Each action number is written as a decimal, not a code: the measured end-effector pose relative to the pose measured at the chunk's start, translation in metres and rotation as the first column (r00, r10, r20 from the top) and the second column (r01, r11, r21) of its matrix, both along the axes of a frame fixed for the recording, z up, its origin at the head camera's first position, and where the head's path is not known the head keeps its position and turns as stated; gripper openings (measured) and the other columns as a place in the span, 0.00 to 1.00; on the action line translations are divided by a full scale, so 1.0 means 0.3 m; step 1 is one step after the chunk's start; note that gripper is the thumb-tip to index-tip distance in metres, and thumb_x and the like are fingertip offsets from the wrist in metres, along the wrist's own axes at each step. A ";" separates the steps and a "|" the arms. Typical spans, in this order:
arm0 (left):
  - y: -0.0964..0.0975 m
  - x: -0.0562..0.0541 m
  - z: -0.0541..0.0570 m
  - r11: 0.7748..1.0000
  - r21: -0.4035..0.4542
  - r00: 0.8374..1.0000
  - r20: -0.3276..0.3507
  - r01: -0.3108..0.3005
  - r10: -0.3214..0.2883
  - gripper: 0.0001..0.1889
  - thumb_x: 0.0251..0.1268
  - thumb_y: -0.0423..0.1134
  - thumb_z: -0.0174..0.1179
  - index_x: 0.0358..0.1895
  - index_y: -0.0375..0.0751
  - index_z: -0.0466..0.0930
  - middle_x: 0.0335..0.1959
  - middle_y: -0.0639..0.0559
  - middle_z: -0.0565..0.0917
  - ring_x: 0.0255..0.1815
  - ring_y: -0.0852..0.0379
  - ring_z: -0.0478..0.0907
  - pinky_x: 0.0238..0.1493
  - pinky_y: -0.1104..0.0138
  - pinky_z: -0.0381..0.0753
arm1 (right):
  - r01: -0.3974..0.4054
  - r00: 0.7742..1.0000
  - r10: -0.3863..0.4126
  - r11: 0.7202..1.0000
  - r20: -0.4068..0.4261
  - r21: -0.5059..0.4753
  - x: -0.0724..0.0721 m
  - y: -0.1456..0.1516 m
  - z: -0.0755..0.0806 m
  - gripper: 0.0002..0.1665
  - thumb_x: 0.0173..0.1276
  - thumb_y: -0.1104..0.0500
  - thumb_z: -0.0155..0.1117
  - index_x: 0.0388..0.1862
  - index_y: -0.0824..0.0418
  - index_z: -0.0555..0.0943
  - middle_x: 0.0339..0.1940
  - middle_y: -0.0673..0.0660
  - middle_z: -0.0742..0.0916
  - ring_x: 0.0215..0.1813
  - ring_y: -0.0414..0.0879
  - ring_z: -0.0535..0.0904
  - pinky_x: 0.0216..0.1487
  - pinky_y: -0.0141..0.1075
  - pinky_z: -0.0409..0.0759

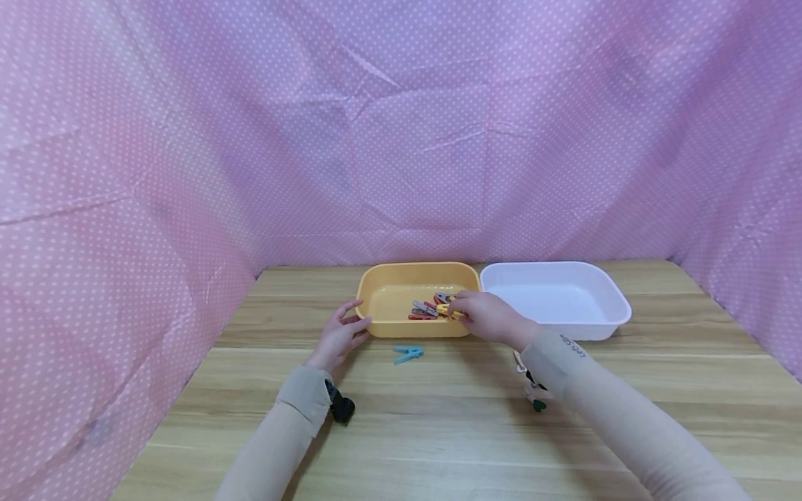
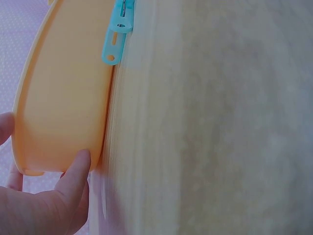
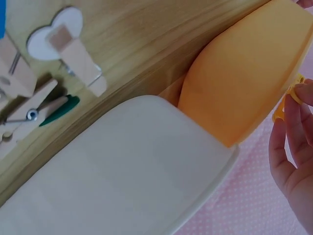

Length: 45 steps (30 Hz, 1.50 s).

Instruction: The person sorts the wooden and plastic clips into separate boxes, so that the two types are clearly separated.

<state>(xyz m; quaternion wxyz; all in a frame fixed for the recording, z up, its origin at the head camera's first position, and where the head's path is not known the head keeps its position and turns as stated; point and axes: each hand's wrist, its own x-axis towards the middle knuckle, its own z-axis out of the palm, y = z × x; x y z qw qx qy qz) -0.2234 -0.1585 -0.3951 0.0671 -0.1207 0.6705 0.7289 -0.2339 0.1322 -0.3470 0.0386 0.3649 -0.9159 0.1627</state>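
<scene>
My left hand [image 1: 336,339] rests against the left end of the yellow tray [image 1: 388,328], fingers spread and fairly straight; in the left wrist view its fingertips touch the tray's outer wall. Over the tray's right front part, my right hand [image 1: 491,316] pinches a yellow clothespin [image 3: 279,111] between thumb and fingers, which partly hide it. Below that hand, inside the tray, lies a small pile of red, grey and yellow clothespins [image 1: 423,310]. A light blue clothespin [image 1: 409,354] lies on the table just in front of the tray.
A white tray [image 1: 610,322] stands right of the yellow one, their ends close together. Several wooden clothespins [image 3: 80,61], with heart-shaped and green pieces, lie on the wooden table [image 1: 438,431] beneath my right forearm. Pink dotted cloth [image 1: 413,139] hangs behind and at both sides.
</scene>
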 end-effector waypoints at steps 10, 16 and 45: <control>0.000 -0.002 0.003 1.000 0.018 1.000 0.016 -0.011 0.011 0.28 0.66 0.28 0.56 0.68 0.44 0.63 0.56 0.40 0.64 0.50 0.52 0.72 0.62 0.58 0.72 | 0.027 1.000 -0.027 1.000 0.015 0.014 -0.027 0.000 0.000 0.12 0.59 0.70 0.63 0.41 0.61 0.85 0.37 0.54 0.84 0.35 0.44 0.76 0.42 0.39 0.80; -0.003 -0.005 0.005 1.000 0.022 1.000 0.009 0.001 -0.001 0.28 0.66 0.27 0.55 0.69 0.43 0.62 0.55 0.41 0.64 0.48 0.54 0.72 0.58 0.61 0.74 | 0.046 0.999 -0.046 0.998 0.008 0.030 -0.053 0.001 0.007 0.12 0.58 0.71 0.62 0.40 0.61 0.84 0.34 0.54 0.83 0.31 0.44 0.72 0.37 0.38 0.77; 0.000 -0.004 0.000 1.000 0.014 1.000 0.000 -0.003 0.003 0.29 0.65 0.28 0.56 0.69 0.43 0.62 0.55 0.40 0.65 0.47 0.54 0.73 0.59 0.60 0.74 | 0.119 0.987 -0.127 0.990 0.101 0.076 -0.131 -0.061 0.050 0.15 0.61 0.71 0.58 0.45 0.63 0.83 0.46 0.58 0.84 0.43 0.49 0.78 0.51 0.43 0.80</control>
